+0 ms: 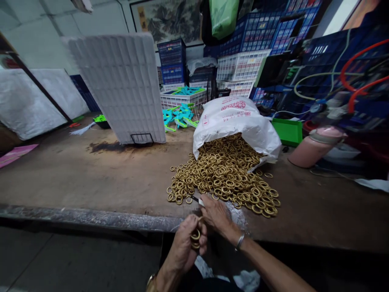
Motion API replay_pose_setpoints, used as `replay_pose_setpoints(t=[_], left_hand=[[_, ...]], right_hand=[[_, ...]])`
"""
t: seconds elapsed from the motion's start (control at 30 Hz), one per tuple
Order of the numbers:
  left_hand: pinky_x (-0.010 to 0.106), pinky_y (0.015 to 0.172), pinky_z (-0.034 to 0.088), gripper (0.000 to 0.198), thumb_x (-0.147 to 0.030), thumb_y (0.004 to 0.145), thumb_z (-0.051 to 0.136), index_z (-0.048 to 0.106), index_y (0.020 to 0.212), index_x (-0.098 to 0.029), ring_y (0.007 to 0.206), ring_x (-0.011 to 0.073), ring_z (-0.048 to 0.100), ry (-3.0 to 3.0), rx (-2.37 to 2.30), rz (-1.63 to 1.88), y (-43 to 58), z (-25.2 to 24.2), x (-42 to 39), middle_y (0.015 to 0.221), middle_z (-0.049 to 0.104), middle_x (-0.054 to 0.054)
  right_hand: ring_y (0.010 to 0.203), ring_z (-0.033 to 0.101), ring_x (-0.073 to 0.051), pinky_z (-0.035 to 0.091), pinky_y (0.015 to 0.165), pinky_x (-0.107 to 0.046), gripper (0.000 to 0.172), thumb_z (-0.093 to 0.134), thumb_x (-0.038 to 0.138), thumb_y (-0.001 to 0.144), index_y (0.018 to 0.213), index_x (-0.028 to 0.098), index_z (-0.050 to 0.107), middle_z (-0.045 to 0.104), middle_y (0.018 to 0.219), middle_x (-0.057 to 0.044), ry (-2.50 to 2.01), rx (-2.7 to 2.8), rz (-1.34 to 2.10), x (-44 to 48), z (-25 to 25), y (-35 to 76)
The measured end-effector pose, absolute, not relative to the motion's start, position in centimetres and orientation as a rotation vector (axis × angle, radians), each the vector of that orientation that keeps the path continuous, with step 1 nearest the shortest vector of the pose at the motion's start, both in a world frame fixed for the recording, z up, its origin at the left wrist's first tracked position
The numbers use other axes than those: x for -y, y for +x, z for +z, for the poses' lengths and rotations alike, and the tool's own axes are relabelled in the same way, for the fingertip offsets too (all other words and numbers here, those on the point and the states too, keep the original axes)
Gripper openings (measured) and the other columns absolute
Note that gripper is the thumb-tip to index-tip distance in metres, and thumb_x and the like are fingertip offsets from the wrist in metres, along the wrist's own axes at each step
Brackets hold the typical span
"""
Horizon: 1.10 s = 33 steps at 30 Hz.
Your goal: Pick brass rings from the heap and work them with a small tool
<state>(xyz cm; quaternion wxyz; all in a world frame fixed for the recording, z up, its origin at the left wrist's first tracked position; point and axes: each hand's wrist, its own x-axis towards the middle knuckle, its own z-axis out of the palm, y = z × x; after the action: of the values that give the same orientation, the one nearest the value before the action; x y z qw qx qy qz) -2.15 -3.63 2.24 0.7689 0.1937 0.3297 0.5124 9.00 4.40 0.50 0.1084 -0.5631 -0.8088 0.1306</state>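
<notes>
My left hand [187, 241] is closed around a few brass-coloured rings [195, 236], just in front of the table edge. Close beside it, my right hand [216, 213] is closed on a slim tool [196, 199] with a dark tip and a pale part; its exact kind cannot be made out. That tip points up and left toward the near side of a heap of brass-coloured rings [225, 174]. The heap spills from the mouth of a white woven sack [234, 117] lying on its side.
A brown worktable [75, 178] spans the view. A pale ribbed panel [121, 89] stands upright at left-centre. Behind are blue and green plastic pieces [179, 115] and stacked crates [243, 67]. To the right sit a green tray [287, 132], a pink cylinder [316, 146] and orange hoses [352, 89].
</notes>
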Motion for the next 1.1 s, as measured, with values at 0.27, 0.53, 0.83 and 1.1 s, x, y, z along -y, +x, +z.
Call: replay_pose_setpoints(t=[0.27, 0.53, 0.83, 1.1], left_hand=[[0.015, 0.038, 0.029, 0.013, -0.027, 0.076, 0.055, 0.047, 0.078, -0.017, 0.048, 0.0062, 0.048, 0.303, -0.737, 1.121, -4.0, 1.0, 3.6, 0.069, 0.055, 0.000], [0.014, 0.039, 0.029, 0.015, -0.024, 0.069, 0.061, 0.053, 0.076, -0.014, 0.056, 0.0075, 0.050, 0.252, -0.670, 1.140, -4.6, 0.7, 3.0, 0.071, 0.054, 0.001], [0.013, 0.036, 0.026, 0.028, -0.035, 0.063, 0.068, 0.049, 0.073, -0.015, 0.044, 0.0038, 0.042, 0.388, -0.911, 1.148, -4.2, 1.2, 1.9, 0.059, 0.047, -0.005], [0.013, 0.033, 0.028, 0.038, -0.053, 0.069, 0.054, 0.049, 0.074, -0.016, 0.038, 0.0042, 0.037, 0.746, -1.220, 1.103, -2.4, 0.9, 1.4, 0.051, 0.043, -0.006]], right_hand=[[0.078, 0.057, -0.016, 0.029, 0.060, -0.025, 0.014, 0.039, 0.025, 0.083, 0.091, 0.019, 0.049, 0.063, 0.085, -0.005, -1.715, 2.335, 0.308, -6.0, -0.3, 5.7], [0.077, 0.056, -0.017, 0.029, 0.062, -0.026, 0.016, 0.041, 0.018, 0.078, 0.092, 0.018, 0.048, 0.061, 0.084, -0.006, -1.750, 2.346, 0.291, -6.1, -0.8, 5.5], [0.070, 0.050, -0.014, 0.031, 0.060, -0.024, 0.014, 0.038, 0.013, 0.076, 0.084, 0.018, 0.047, 0.055, 0.078, -0.003, -1.547, 2.278, 0.455, -5.0, -0.5, 8.6], [0.064, 0.051, -0.013, 0.034, 0.059, -0.022, 0.012, 0.039, 0.015, 0.077, 0.079, 0.020, 0.049, 0.056, 0.070, 0.000, -1.306, 2.154, 0.689, -2.5, 0.5, 10.2]])
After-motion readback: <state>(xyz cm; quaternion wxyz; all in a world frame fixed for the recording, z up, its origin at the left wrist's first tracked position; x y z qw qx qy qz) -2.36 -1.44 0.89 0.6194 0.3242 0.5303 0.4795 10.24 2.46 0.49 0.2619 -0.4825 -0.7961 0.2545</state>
